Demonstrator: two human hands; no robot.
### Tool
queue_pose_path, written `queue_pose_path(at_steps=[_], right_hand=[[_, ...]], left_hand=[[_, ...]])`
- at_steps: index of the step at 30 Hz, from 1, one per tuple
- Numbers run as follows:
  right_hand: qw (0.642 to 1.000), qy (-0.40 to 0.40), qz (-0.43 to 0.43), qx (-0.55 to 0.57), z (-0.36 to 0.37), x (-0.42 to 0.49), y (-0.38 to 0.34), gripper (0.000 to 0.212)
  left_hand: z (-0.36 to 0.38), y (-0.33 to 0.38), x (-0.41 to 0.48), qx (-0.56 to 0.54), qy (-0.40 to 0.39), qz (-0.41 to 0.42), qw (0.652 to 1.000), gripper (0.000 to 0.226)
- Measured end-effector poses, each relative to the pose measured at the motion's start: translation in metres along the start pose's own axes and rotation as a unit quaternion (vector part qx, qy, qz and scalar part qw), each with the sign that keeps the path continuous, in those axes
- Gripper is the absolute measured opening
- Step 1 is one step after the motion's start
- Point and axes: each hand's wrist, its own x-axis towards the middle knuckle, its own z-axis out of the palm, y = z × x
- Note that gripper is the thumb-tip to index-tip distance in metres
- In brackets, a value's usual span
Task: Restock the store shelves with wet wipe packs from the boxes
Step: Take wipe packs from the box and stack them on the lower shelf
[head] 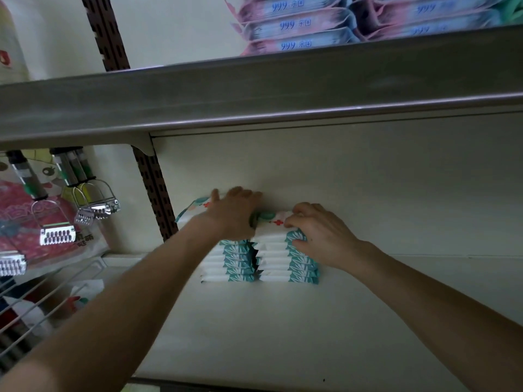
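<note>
Head view looks down onto a pale lower shelf (283,321), where the wet wipe packs stand in two piles touching side by side, far back against the rear panel and toward the left end, just right of the brown slotted upright (152,193). The left hand (235,213) lies across the top of the left stack (235,264), its fingers mostly straight and spread over the uppermost pack; motion blur hides whether any fingertip hooks the far edge. The right hand (319,236) has a closed hold on the right stack (285,264), fingers curled over the top pack's far side and the thumb pressed against the teal pack ends lower down. The step in hand looks like seating and squaring freshly placed packs, since the left pile's top pack sits skewed out to the left. Next, the piles probably need a push flush to the rear panel and each other, then both hands go back for more packs; no box is in view. Most of the shelf to the right and near side is bare, so restocking seems to be at an early stage. Pink packs (297,24) fill the upper shelf (254,94), and metal-headed tools (56,233) hang at the left.
</note>
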Motion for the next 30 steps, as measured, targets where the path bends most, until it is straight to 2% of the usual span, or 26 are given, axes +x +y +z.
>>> queue_pose_path(at_steps=[3, 5, 7, 11, 16, 22, 25, 30], right_hand=[[1.000, 0.000, 0.030, 0.011, 0.004, 0.001, -0.002, 0.042], [0.999, -0.001, 0.049, 0.016, 0.004, 0.002, -0.001, 0.042], [0.998, -0.004, 0.063, 0.017, 0.004, 0.003, -0.001, 0.042], [0.997, -0.001, 0.082, 0.011, 0.005, 0.004, -0.008, 0.042], [0.994, 0.010, 0.105, -0.016, 0.006, 0.003, -0.017, 0.042], [0.991, 0.029, 0.123, -0.042, 0.000, 0.003, -0.032, 0.038], [0.988, 0.035, 0.143, -0.054, 0.001, 0.001, -0.038, 0.030], [0.983, 0.028, 0.167, -0.071, -0.003, -0.001, -0.040, 0.031]], left_hand=[[-0.006, -0.023, -0.005, -0.017, -0.053, -0.059, 0.997, 0.069], [-0.001, -0.031, -0.003, -0.036, -0.062, -0.072, 0.995, 0.054], [0.005, -0.032, -0.001, -0.051, -0.022, -0.064, 0.996, 0.041], [0.010, -0.025, -0.003, -0.026, 0.039, -0.047, 0.998, 0.033], [0.012, -0.017, -0.008, 0.038, 0.074, -0.008, 0.997, 0.033], [0.017, -0.021, -0.006, 0.002, 0.061, 0.039, 0.997, 0.052], [0.020, -0.015, -0.006, 0.030, 0.053, 0.058, 0.996, 0.050], [0.022, -0.008, -0.004, 0.096, 0.069, 0.064, 0.991, 0.048]])
